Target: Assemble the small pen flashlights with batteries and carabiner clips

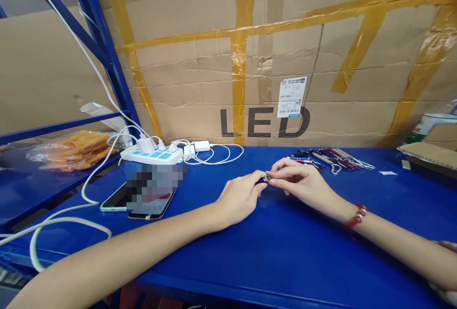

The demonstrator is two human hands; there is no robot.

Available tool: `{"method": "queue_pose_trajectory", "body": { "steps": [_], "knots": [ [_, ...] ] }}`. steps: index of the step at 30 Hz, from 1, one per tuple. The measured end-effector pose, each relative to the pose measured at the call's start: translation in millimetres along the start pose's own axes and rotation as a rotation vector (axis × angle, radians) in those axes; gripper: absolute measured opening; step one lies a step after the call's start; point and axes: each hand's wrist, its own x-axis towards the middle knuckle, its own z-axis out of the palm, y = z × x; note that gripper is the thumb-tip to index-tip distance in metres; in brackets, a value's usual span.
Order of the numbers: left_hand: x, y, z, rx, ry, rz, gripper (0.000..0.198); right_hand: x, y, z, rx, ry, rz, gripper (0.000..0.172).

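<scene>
Two hands closed on small dark cylinder

At centre frame, the left hand and right hand met above the blue bench, fingertips pinched narrow on either end of the cylinder. A heap of similar pieces, right of centre, seemingly awaited handling.

Reckoned from where left hand and right hand meet: blue tabletop lies open from four to eight o'clock. Phones sit at nine, power strip at ten, pen-like pieces at one. A cardboard box walls off twelve.
</scene>
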Motion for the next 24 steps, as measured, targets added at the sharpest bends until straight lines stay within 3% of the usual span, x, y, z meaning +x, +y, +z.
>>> {"method": "queue_pose_trajectory", "body": {
  "steps": [10, 24],
  "knots": [
    [3.0, -7.8, 6.2, -0.022, -0.059, 0.068, 0.021, 1.9, 14.0, -4.7, 0.049, -0.061, 0.070, 0.022],
    [2.2, -12.6, 5.6, -0.060, -0.139, 0.098, 0.023, -0.3, 11.5, -5.3, 0.102, -0.137, 0.105, 0.025]
  ]
}}
